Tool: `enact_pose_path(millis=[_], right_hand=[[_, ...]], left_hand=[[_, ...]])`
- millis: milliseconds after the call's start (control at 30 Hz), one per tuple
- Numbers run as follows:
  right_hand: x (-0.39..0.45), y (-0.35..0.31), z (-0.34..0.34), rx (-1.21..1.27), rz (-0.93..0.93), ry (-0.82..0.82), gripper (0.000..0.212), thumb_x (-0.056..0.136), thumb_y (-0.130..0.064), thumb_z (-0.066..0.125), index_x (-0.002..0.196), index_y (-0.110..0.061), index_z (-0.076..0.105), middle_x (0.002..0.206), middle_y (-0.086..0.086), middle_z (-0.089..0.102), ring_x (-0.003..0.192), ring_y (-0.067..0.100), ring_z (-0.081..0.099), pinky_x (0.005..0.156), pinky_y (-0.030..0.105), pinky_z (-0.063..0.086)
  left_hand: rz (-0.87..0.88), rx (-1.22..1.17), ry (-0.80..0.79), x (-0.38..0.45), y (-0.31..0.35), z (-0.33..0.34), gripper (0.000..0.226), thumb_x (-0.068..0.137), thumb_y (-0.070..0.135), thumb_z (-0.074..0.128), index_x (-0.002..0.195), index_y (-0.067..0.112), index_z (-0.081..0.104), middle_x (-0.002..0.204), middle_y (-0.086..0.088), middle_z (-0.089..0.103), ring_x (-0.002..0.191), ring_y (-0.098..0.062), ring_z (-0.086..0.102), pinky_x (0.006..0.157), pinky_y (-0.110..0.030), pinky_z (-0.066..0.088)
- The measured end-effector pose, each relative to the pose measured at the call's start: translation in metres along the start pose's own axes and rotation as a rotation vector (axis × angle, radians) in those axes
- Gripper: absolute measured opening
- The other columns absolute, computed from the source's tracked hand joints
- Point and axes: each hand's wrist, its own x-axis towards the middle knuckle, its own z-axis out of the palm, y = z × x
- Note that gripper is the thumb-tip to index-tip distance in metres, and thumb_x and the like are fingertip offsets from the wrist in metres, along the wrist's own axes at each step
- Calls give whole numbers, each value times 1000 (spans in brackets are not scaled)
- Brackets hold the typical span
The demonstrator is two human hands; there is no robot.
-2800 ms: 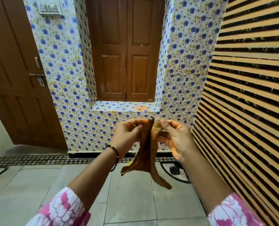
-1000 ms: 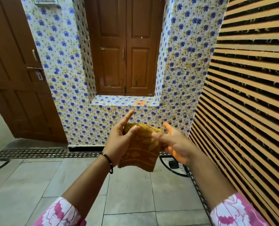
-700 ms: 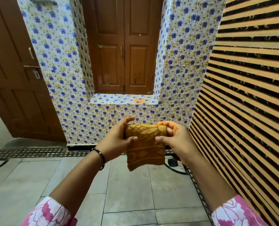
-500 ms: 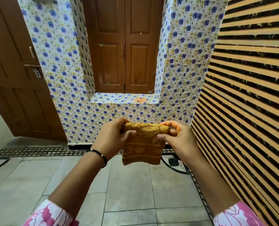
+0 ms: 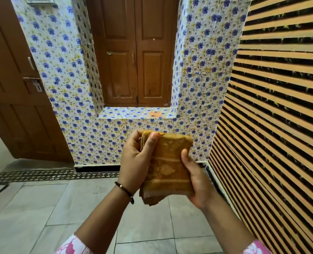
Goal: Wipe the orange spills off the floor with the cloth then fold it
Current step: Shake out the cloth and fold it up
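Cloth (image 5: pixel 167 165) is pretty much at the finish line here: it's a mustard-yellow patterned towel, already folded into a compact thick rectangle and held up in the air in front of the person, roughly dead centre of the view, well above the floor (image 5: pixel 42 213).

Left hand (image 5: pixel 136 162) is closed around its 9 o'clock edge, thumb pressed over the top corner at about 11 o'clock, fingers wrapped behind. Right hand (image 5: pixel 197 180) cups the 4 o'clock corner from underneath, thumb lying along the 3 o'clock edge, so both are clamped on it.

Wiping part looks done as far as I can tell. The grey floor tiles in view are clean, no orange on them. There is an orange smudge on the tiled window ledge (image 5: pixel 154 114) at 12 o'clock from the cloth, but that's not floor, so probably not part of the job.

What's left, my guess: maybe one last squaring-up, since a loose bit pokes out at the 6 o'clock end.
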Motion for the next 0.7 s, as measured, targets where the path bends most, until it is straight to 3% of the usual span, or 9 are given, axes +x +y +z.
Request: enact_pose_path(millis=[100,200,300,433,600,667,700], right_hand=[[-3,6,-3,6,20,66,61,72,-39,77,119,-6,58,112,19,68,103,35,65,87,51,53],[0,-5,-6,4,-45,138,45,76,-24,66,115,-3,58,104,18,70,95,35,68,80,49,56],[3,-12,-5,24,-83,163,45,76,-24,65,115,-3,57,103,19,70,94,35,68,77,48,57],[5,-21,-2,-37,-125,162,42,76,-26,64,111,-4,58,103,17,71,94,33,68,77,45,57],[-2,-22,6,-273,-134,179,38,83,-29,60,115,-9,57,107,10,70,96,24,68,81,41,56],[-11,-21,11,-391,-97,142,35,92,-28,56,124,-17,48,120,6,64,103,18,65,83,34,56],[-16,-20,13,-457,-68,113,48,92,-28,57,135,-21,37,130,3,57,111,16,61,87,35,54]], left_hand=[[-126,9,29,0,-5,1,29,79,46,57,79,17,54,70,1,57,66,-12,56,55,-24,50],[-339,-157,-3,-6,-13,4,32,82,44,58,92,14,58,86,-5,68,81,-20,67,67,-34,56],[-410,-257,-37,-16,-16,3,36,82,37,60,111,14,58,102,-8,70,90,-23,69,69,-33,57],[-472,-319,-84,-31,-19,-4,46,77,29,63,120,20,53,94,-3,74,86,-20,70,61,-26,55],[-350,-352,-38,-32,-16,-18,59,75,17,65,128,33,45,103,-11,71,93,-27,69,68,-40,58],[-279,-335,-65,-27,-12,-26,58,75,17,65,127,36,48,106,-13,70,94,-28,68,71,-43,58],[-263,-332,-89,-25,-11,-29,55,75,17,64,125,36,51,108,-13,69,96,-29,68,71,-41,59]])
